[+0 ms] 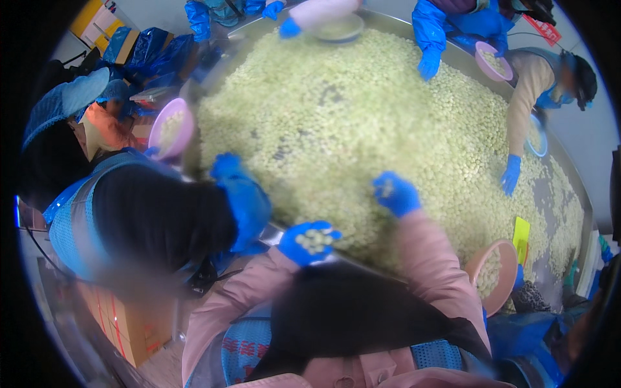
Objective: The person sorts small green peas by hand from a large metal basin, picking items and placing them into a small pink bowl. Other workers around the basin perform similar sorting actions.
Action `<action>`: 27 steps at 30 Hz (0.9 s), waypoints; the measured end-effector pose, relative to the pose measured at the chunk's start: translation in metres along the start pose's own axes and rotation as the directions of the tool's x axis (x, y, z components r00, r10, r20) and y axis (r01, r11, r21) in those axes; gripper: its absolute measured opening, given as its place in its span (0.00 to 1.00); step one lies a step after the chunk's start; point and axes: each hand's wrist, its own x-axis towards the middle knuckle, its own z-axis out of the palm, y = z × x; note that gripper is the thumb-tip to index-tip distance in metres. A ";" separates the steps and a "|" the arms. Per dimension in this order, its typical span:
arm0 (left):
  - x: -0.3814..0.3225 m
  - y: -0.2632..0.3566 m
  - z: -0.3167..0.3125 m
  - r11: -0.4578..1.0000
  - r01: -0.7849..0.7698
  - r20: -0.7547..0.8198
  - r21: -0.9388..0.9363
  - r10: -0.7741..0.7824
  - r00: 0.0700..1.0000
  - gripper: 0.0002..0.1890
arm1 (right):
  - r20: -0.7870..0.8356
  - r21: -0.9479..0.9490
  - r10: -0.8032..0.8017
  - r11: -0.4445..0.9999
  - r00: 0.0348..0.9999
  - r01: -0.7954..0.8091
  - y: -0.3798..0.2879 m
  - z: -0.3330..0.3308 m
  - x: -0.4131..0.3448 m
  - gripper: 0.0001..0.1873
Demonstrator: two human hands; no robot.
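Note:
My left hand [297, 246], in a blue glove, is cupped palm up at the near edge of the table. Several pale rounded pieces [315, 240], which look like peeled garlic cloves, lie in its palm. Over the heap [339, 160] of the same pieces, my right hand [401, 198] has its blue-gloved fingers curled. A small pale bit [385, 189] shows between those fingers, a little blurred. Pink sleeves cover both my arms.
The heap covers much of a large metal table [539, 194]. Co-workers' gloved hands [429, 64] reach in around it. To my right, someone holds a pink-orange bowl [507, 271] near a yellow-green card [521, 233]. A pink bowl [187, 128] is at left, above cardboard boxes [128, 325].

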 end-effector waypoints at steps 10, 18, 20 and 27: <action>0.003 -0.002 -0.009 0.997 0.076 -0.080 0.007 -0.076 0.994 0.21 | 0.434 -0.311 0.280 0.939 0.856 -0.150 0.064 0.019 -0.003 0.14; -0.001 0.000 0.005 0.997 0.009 -0.118 -0.072 -0.018 0.993 0.19 | 0.483 -0.641 0.566 0.748 0.668 -0.171 -0.002 0.037 0.012 0.16; 0.001 0.006 0.013 0.991 -0.027 -0.088 -0.128 0.016 0.996 0.19 | 0.508 -0.651 0.533 0.752 0.677 -0.103 -0.017 0.032 0.018 0.16; 0.002 0.014 0.032 0.975 -0.025 -0.254 -0.219 -0.032 0.967 0.17 | 0.839 -0.386 0.285 0.912 0.464 0.137 -0.033 0.022 0.009 0.16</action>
